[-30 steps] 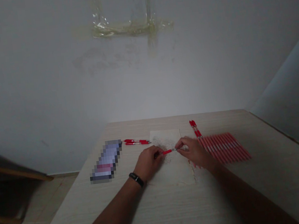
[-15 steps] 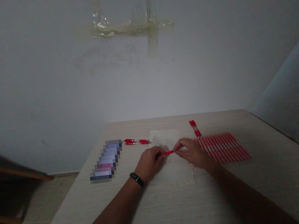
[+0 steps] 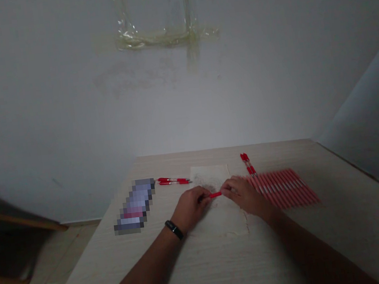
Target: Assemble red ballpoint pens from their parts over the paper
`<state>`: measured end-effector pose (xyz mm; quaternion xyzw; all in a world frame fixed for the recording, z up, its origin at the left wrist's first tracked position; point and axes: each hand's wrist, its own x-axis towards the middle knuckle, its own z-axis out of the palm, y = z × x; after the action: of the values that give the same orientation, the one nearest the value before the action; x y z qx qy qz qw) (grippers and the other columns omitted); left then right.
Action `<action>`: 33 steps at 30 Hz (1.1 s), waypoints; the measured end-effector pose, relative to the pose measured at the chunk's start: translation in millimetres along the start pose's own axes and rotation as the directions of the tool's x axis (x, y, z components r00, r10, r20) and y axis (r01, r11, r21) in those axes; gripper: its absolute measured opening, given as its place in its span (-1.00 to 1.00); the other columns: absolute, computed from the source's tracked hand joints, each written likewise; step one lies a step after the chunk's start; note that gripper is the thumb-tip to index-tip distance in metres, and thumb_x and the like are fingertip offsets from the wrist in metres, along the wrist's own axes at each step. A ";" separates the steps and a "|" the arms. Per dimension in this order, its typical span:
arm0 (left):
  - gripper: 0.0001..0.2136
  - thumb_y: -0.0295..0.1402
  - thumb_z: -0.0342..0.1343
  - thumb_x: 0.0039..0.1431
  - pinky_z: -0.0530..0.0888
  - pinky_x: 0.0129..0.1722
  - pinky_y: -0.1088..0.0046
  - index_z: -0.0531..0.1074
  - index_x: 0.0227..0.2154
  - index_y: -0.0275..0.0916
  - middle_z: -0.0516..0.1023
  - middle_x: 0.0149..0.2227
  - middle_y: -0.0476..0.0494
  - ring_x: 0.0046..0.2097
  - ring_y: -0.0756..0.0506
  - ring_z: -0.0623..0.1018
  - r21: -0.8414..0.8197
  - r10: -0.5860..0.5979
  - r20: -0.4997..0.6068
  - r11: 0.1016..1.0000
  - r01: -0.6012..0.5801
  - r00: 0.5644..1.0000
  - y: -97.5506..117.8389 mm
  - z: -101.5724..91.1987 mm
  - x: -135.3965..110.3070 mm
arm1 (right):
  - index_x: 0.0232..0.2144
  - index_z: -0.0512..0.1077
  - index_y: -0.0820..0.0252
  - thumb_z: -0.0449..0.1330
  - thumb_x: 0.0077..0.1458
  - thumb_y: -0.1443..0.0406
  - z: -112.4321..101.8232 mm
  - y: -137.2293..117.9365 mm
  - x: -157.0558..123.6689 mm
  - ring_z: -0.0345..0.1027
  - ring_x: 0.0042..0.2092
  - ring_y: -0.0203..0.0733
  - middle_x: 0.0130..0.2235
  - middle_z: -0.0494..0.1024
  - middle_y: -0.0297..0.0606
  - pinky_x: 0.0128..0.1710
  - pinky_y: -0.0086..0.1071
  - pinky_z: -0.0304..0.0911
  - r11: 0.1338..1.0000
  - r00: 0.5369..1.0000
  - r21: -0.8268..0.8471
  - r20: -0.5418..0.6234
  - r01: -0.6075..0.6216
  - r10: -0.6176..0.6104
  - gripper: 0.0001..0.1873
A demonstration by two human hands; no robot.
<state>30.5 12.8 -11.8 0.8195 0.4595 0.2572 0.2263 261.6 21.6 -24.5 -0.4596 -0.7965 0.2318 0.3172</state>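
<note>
At a pale table, your left hand and right hand pinch opposite ends of a red pen over a paper sheet, left of the pen row; you seem to be working its right end, which calls next for steady alignment

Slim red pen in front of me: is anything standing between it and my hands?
Nothing visible is: the bare left hand and bare right hand grip the slim red pen from opposite sides, over the pale rectangular sheet.

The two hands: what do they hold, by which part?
A red pen: left hand and right hand hold it at opposite ends of its visible section.
</note>
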 end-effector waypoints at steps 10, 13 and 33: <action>-0.87 -0.36 0.11 0.24 0.33 -0.30 0.48 0.55 -0.29 -0.25 0.57 -0.32 -0.12 -0.31 -0.06 0.48 0.003 0.006 0.003 1.000 -0.006 1.000 0.1 -1.4 0.7 | -0.39 0.42 0.17 0.12 0.31 0.28 -1.2 -0.3 -0.9 0.33 -0.22 -0.17 -0.34 0.49 -0.29 -0.13 -0.27 0.16 0.991 0.995 -0.091 0.038 0.095 -0.091 -0.79; -0.86 -0.34 0.11 0.25 0.34 -0.30 0.47 0.55 -0.29 -0.25 0.57 -0.32 -0.13 -0.31 -0.07 0.48 -0.006 0.008 -0.007 1.000 -0.008 1.000 -1.0 -1.0 0.5 | -0.36 0.42 0.16 0.13 0.29 0.27 -0.3 0.0 -1.0 0.33 -0.19 -0.16 -0.31 0.50 -0.28 -0.12 -0.26 0.16 0.994 0.996 -0.068 0.022 0.090 -0.089 -0.84; -0.83 -0.27 0.10 0.29 0.32 -0.32 0.47 0.52 -0.30 -0.24 0.56 -0.33 -0.12 -0.31 -0.07 0.47 -0.015 0.031 -0.073 0.999 -0.032 0.997 -1.8 2.1 -1.6 | -0.52 0.32 0.17 -0.02 0.33 0.32 10.4 -6.3 -3.4 0.30 -0.37 -0.25 -0.47 0.38 -0.37 -0.32 -0.39 0.12 0.997 0.999 0.070 0.037 -0.027 0.025 -0.65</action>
<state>29.9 12.0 -14.8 0.8148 0.4523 0.2943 0.2120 251.8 14.7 -28.5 -0.4542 -0.7873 0.2720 0.3159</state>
